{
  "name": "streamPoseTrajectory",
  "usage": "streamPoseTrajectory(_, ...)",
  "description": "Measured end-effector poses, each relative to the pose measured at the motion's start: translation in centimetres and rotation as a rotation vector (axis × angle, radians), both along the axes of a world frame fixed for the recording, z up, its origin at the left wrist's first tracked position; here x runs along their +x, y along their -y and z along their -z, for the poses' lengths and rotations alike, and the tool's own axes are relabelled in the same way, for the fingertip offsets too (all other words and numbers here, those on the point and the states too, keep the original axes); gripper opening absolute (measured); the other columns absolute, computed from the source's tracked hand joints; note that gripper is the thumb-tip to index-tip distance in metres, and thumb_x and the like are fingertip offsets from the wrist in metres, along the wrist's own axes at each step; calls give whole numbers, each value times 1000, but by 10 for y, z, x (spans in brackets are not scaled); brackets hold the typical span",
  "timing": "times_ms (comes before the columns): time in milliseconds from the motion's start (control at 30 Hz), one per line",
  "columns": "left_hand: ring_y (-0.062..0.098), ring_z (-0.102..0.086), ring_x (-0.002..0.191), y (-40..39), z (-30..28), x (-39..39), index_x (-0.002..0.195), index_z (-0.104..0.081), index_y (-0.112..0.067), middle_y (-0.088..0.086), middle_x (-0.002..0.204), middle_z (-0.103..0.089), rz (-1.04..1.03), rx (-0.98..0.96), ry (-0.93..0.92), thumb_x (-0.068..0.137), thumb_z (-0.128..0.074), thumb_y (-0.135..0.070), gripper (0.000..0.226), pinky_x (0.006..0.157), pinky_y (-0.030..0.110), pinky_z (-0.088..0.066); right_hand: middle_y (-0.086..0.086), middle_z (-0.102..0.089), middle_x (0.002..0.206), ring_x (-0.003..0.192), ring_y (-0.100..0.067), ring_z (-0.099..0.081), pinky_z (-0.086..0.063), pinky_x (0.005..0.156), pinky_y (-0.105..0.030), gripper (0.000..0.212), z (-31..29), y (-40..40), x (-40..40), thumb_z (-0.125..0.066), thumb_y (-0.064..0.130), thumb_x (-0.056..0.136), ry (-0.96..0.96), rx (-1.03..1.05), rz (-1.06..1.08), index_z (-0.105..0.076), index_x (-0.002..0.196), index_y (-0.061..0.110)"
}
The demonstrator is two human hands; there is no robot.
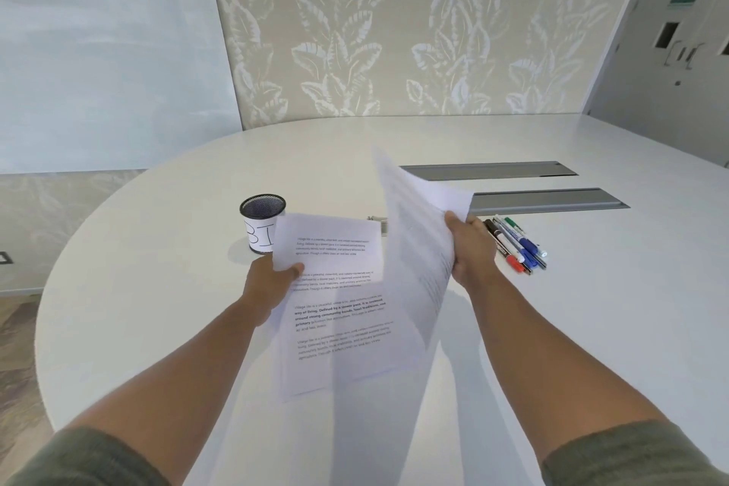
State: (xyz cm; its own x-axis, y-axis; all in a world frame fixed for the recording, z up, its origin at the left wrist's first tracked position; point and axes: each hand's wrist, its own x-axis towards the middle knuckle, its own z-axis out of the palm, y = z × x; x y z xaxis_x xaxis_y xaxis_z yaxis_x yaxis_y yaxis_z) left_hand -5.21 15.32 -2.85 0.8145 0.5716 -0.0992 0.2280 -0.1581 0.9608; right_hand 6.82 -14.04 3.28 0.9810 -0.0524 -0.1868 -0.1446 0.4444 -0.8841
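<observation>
My left hand (272,282) pinches the left edge of a printed sheet (335,312), thumb on top and fingers hidden beneath, holding it nearly flat just above the round white table (157,288). Several short paragraphs of black text face up; one is partly in bold. My right hand (471,249) is clamped on the right edge of a second batch of paper (418,237), thumb in front. This paper stands steeply tilted on edge, blurred, and overlaps the right side of the flat sheet. Whether it is one page or several, I cannot tell. Just beyond my left hand stands a black mesh pen cup (262,223) with a white label marked "BI". Just right of my right hand lies a cluster of markers and pens (516,245), with two grey slots (548,199) behind them.
</observation>
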Motion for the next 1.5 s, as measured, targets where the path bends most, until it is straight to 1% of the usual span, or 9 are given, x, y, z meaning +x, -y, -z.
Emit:
streamPoseTrajectory(167,24,-69,103,13,-9,1,121,-66,-14,4,114,-73,137,-80,29,94,-67,-22,27,96,45,-53,-3,-75,91,80,-20,-71,-61,75,-35,6,26,-8,-7,-73,17,85,38,-268,-11,-68,89,17)
streamPoseTrajectory(333,26,-67,113,26,-24,0,120,-68,-20,2,119,-73,296,-170,43,100,-59,-31,26,103,50,-49,6,-71,78,58,-1,-62,-47,51,-11,10,38,-17,-16,-69,22,87,137,-438,-35,-68,92,14)
streamPoseTrajectory(700,16,-70,110,34,-35,6,116,-73,-26,-4,118,-74,377,-410,74,93,-52,-61,46,92,40,-52,11,-71,76,66,-4,-64,-50,62,-23,12,32,-23,-12,-71,23,87,204,-456,8,-63,96,23)
streamPoseTrajectory(800,23,-72,107,37,-34,10,120,-69,-17,5,118,-74,398,-293,118,83,-78,-41,45,95,47,-55,10,-75,80,73,-6,-69,-55,66,-20,26,28,-25,-13,-74,22,85,223,-357,-14,-61,107,25)
streamPoseTrajectory(967,32,-73,102,40,-36,17,116,-69,-10,9,109,-76,264,-343,206,87,-76,-18,31,89,51,-58,1,-74,105,93,-16,-73,-58,79,-34,50,24,-22,-10,-82,38,76,146,-283,-145,-58,116,22)
streamPoseTrajectory(1067,32,-73,100,40,-44,22,114,-69,-10,10,108,-76,232,-346,273,87,-76,-16,28,86,49,-59,1,-75,105,90,-14,-73,-55,64,-25,42,26,-16,-10,-83,38,76,137,-391,-304,-64,109,18)
streamPoseTrajectory(1167,31,-74,98,42,-56,27,115,-69,-9,10,107,-77,208,-302,324,86,-77,-15,31,84,48,-59,-1,-73,108,99,-19,-71,-56,75,-30,27,28,-15,-9,-77,21,84,154,-417,-354,-63,107,17)
streamPoseTrajectory(1400,10,-75,81,57,-95,42,101,-71,-19,-5,91,-79,245,-51,457,86,-74,-9,19,68,24,-58,0,-72,103,96,-19,-70,-59,81,-39,22,-6,-20,-2,-72,15,85,303,-449,-152,-59,102,22)
streamPoseTrajectory(1500,16,-75,90,63,-110,47,106,-71,-13,0,99,-78,214,-4,528,87,-74,-11,19,79,32,-60,2,-72,101,93,-17,-70,-59,80,-38,21,-25,-19,2,-72,17,85,381,-440,-81,-57,98,25)
